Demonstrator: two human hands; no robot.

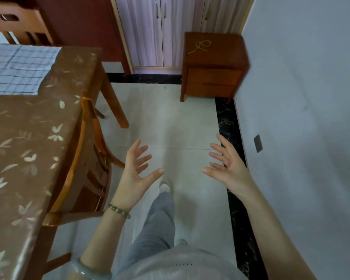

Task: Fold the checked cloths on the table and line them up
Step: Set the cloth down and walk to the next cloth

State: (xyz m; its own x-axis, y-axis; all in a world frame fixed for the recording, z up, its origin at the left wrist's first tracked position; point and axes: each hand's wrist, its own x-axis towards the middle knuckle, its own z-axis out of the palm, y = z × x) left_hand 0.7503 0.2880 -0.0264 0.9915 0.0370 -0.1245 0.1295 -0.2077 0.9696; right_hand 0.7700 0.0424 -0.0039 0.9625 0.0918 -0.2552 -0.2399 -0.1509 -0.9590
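A blue-and-white checked cloth point(18, 69) lies spread flat at the far left of the table point(28, 148), which has a brown leaf-patterned cover. My left hand point(136, 170) and my right hand point(226, 160) are both raised over the floor to the right of the table, palms facing each other, fingers spread, holding nothing. Both hands are well away from the cloth.
A wooden chair point(87, 174) is pushed against the table's right side. Another chair point(14, 23) stands at the back left. A small wooden cabinet point(212, 65) with a yellow string on top stands by the white wall point(301, 98). Pale floor tiles lie ahead.
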